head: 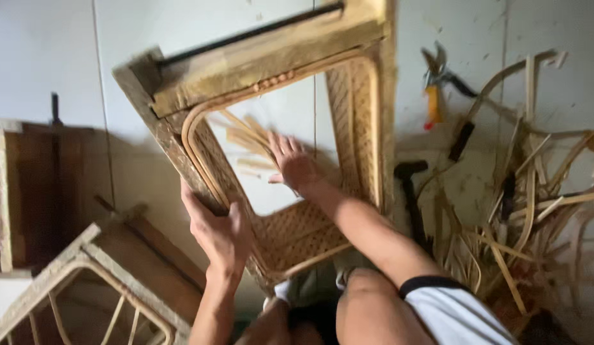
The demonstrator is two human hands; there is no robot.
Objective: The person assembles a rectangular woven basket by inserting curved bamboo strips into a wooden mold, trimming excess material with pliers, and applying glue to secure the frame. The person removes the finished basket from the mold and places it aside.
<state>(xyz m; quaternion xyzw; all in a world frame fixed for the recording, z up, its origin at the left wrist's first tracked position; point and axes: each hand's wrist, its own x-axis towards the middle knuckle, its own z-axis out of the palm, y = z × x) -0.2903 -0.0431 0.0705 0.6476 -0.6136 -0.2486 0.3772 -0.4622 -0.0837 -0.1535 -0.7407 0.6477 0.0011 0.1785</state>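
— On a pale tiled floor, what is hard to make out?

— Motion blur softens the wooden frame [265,57], and its top corner is cut off. Another frame [73,281] runs out of view at lower left.

— Materials?

— Rough, worn timber edged with a bent cane loop, woven cane panels [297,233] along the inner sides. Loose cane strips [533,211] and pliers [437,76] lie at right.

— The hands?

— The left hand [220,233] grips the tilted frame's lower rail, fingers curled round it. The right hand [290,163] reaches through the opening, fingers spread flat; whether it touches the floor I cannot tell.
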